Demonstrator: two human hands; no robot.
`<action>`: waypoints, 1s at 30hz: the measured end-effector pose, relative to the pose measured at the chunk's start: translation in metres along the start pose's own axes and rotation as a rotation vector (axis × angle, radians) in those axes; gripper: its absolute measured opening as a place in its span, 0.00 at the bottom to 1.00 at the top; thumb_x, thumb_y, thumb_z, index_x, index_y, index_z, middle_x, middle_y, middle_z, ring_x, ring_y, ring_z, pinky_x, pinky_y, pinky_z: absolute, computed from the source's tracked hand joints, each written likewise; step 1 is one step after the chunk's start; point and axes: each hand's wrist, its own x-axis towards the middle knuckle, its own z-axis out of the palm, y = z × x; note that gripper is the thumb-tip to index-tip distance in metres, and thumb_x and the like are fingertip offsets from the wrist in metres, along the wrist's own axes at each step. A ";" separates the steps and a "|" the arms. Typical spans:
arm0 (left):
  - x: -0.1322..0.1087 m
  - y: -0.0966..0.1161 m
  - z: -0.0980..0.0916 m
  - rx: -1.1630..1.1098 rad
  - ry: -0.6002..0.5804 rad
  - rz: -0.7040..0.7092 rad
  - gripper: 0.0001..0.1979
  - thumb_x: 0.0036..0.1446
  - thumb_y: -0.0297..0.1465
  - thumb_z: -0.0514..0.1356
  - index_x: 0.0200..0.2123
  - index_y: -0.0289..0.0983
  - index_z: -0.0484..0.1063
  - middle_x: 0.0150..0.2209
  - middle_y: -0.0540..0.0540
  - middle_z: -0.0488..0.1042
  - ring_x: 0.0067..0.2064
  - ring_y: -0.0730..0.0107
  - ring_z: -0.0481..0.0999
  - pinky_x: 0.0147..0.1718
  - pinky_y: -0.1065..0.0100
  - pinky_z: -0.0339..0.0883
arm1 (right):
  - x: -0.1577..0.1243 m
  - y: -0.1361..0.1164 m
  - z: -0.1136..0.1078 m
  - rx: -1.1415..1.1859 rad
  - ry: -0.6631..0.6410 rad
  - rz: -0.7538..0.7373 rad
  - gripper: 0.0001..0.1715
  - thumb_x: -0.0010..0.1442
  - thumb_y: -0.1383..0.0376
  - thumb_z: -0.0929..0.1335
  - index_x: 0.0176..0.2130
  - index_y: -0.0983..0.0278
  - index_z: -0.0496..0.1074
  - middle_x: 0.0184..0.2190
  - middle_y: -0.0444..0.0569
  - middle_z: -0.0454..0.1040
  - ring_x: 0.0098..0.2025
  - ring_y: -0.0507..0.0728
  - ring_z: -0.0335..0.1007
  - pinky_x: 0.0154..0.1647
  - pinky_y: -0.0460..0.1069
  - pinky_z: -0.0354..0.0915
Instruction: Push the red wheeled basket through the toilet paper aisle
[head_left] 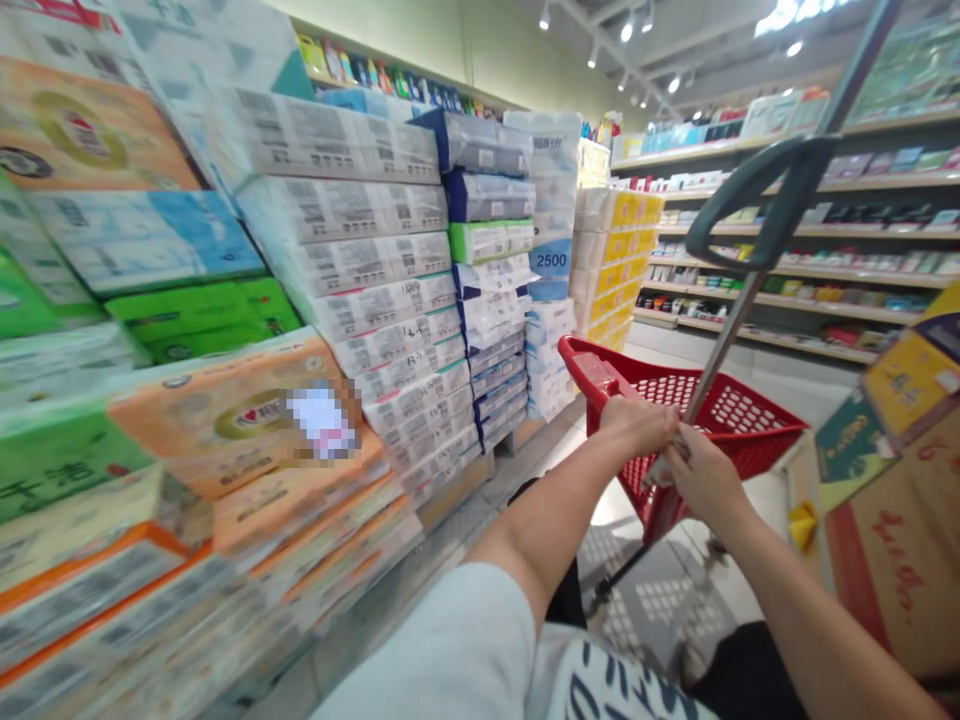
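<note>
In the head view my left hand (pixel 637 426) and my right hand (pixel 709 478) meet over the near side of a red wheeled shopping basket (pixel 750 400). Both have their fingers bent and closed together. Between them is a small pale greyish thing (pixel 660 472), mostly covered by the fingers, so I cannot tell its kind. A metal pole (pixel 739 320) slants up from the basket just past my hands. At its upper part is a dark grey loop handle (pixel 784 210), apart from both hands. The basket's perforated inside shows only in part.
Tall stacks of packaged tissue paper (pixel 360 240) line the left side, with orange packs (pixel 247 410) nearest me. Cardboard boxes (pixel 892 530) stand close at the right. Stocked shelves (pixel 802 235) run across the back. Tiled floor (pixel 645 590) shows under the basket.
</note>
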 end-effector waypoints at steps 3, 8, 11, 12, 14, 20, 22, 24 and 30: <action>-0.001 0.003 -0.001 -0.002 0.001 -0.024 0.18 0.67 0.36 0.42 0.43 0.40 0.71 0.40 0.46 0.78 0.41 0.65 0.76 0.38 0.64 0.66 | -0.003 0.001 -0.003 -0.056 -0.032 -0.029 0.19 0.58 0.62 0.60 0.46 0.64 0.69 0.40 0.55 0.74 0.42 0.60 0.69 0.43 0.53 0.64; -0.002 0.005 -0.001 -0.045 -0.013 -0.054 0.21 0.67 0.38 0.41 0.45 0.41 0.72 0.39 0.45 0.78 0.41 0.64 0.76 0.40 0.61 0.66 | -0.002 0.004 -0.005 -0.134 -0.064 -0.037 0.17 0.60 0.63 0.59 0.46 0.64 0.69 0.41 0.54 0.74 0.44 0.60 0.69 0.43 0.52 0.65; -0.003 0.002 -0.002 -0.125 0.033 -0.056 0.23 0.68 0.40 0.38 0.52 0.45 0.68 0.47 0.48 0.76 0.47 0.65 0.74 0.46 0.61 0.64 | 0.014 0.004 -0.009 -0.280 -0.141 -0.099 0.15 0.60 0.67 0.59 0.41 0.66 0.72 0.38 0.56 0.74 0.42 0.60 0.70 0.42 0.52 0.65; -0.003 0.001 -0.001 -0.160 0.076 -0.045 0.23 0.68 0.40 0.37 0.55 0.46 0.66 0.52 0.49 0.73 0.51 0.66 0.71 0.49 0.62 0.63 | 0.022 0.003 -0.010 -0.358 -0.202 -0.140 0.14 0.58 0.69 0.60 0.39 0.67 0.73 0.37 0.58 0.75 0.41 0.61 0.70 0.42 0.53 0.64; -0.004 -0.002 0.001 -0.220 0.160 -0.007 0.24 0.68 0.40 0.35 0.59 0.46 0.61 0.59 0.51 0.65 0.58 0.70 0.64 0.54 0.65 0.59 | 0.037 -0.001 -0.013 -0.540 -0.364 -0.206 0.12 0.53 0.73 0.63 0.35 0.69 0.74 0.35 0.61 0.75 0.39 0.62 0.71 0.43 0.54 0.63; 0.000 -0.010 0.008 -0.331 0.220 -0.052 0.27 0.68 0.38 0.32 0.59 0.41 0.61 0.57 0.48 0.68 0.55 0.68 0.68 0.52 0.65 0.62 | 0.031 -0.009 -0.002 -0.602 -0.291 -0.219 0.13 0.54 0.70 0.64 0.39 0.70 0.74 0.37 0.60 0.75 0.41 0.64 0.70 0.45 0.57 0.61; 0.003 -0.015 0.008 -0.350 0.224 -0.068 0.26 0.68 0.38 0.33 0.58 0.39 0.62 0.55 0.46 0.70 0.53 0.68 0.69 0.50 0.66 0.62 | 0.013 -0.001 0.004 -0.499 -0.135 -0.290 0.17 0.59 0.67 0.61 0.46 0.69 0.72 0.46 0.59 0.72 0.48 0.63 0.65 0.50 0.56 0.58; 0.005 -0.020 0.007 -0.307 0.210 -0.053 0.24 0.68 0.36 0.36 0.57 0.38 0.64 0.53 0.45 0.71 0.51 0.68 0.71 0.49 0.67 0.62 | 0.000 0.008 0.007 -0.413 0.006 -0.275 0.22 0.64 0.65 0.57 0.53 0.68 0.67 0.51 0.58 0.69 0.52 0.62 0.62 0.52 0.55 0.57; 0.002 -0.023 0.016 0.009 0.260 -0.080 0.14 0.64 0.33 0.46 0.42 0.38 0.71 0.42 0.46 0.76 0.51 0.62 0.69 0.55 0.53 0.52 | 0.017 -0.003 -0.006 -0.537 -0.126 -0.206 0.19 0.64 0.64 0.56 0.41 0.67 0.73 0.34 0.57 0.74 0.40 0.61 0.66 0.46 0.55 0.56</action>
